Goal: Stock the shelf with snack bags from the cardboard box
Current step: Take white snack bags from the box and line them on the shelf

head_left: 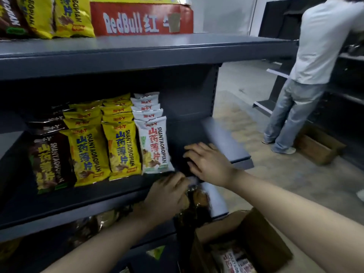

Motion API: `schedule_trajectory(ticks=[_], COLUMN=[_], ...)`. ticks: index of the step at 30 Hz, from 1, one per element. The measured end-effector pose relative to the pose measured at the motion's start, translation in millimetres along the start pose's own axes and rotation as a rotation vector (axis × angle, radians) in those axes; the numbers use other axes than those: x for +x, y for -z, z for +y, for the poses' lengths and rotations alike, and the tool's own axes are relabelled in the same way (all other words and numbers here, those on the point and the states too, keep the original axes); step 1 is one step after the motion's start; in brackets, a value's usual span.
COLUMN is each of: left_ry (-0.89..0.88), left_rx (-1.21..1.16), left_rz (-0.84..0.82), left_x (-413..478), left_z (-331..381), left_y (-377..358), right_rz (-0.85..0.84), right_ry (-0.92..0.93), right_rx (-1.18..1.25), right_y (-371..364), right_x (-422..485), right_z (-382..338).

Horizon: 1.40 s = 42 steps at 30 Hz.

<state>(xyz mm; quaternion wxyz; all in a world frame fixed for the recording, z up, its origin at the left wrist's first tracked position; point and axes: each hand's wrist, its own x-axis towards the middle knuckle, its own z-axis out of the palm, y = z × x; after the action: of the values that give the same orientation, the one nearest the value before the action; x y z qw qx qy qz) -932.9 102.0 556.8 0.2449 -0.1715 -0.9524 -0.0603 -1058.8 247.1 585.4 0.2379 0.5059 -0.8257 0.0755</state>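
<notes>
Centrally, the grey shelf (78, 200) carries rows of snack bags (122, 148), ending in the white row (155, 148), with a bare gap just right of it. At lower right the cardboard box (262, 239) stands open. The left hand (167, 196) grips a dark bag (197, 201), apparently hanging lengthwise just below that gap. The right hand (208, 162), fingers straight, rests in the gap.

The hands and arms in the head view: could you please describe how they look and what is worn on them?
Both the left hand and the right hand are bare: no gloves, and no rings or watch that I can make out. The forearms are bare too, with no sleeve in view. The left hand is somewhat blurred.
</notes>
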Motion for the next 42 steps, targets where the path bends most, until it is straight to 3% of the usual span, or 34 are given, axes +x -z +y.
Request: schedule_trajectory(ticks=[8,11,14,20,24,28,33,42], left_ry=[0.048,0.202,0.427,0.57,0.676,0.676,0.659,0.84], left_rx=[-0.027,0.022,-0.093,-0.142,-0.157,-0.116,-0.108,-0.272], left_rz=[-0.148,-0.273,-0.416,-0.407,-0.548,-0.684,-0.691,-0.695], left_x=[9,9,2,-13,-21,-25,-29,-37], left_z=[54,73,83,114,141,163,177,185], left_y=[-67,-89,-118,-149,-160,-170,-183,-212], right_rz=[-0.065,-0.111,-0.14,-0.101,-0.233,-0.383,-0.462,-0.638], right_ry=[0.014,0.051,0.084,0.16,0.225,0.271,0.189,0.042], right_rx=[0.073,0.06,0.133,0.27,0.338,0.368,0.402,0.394], right_y=[1,-1,-5,-12,-29,-50,-73,-107], right_x=[-61,-78,-92,-134,-171,-203,-234,-274], right_z=[45,60,74,87,94,96,90,88])
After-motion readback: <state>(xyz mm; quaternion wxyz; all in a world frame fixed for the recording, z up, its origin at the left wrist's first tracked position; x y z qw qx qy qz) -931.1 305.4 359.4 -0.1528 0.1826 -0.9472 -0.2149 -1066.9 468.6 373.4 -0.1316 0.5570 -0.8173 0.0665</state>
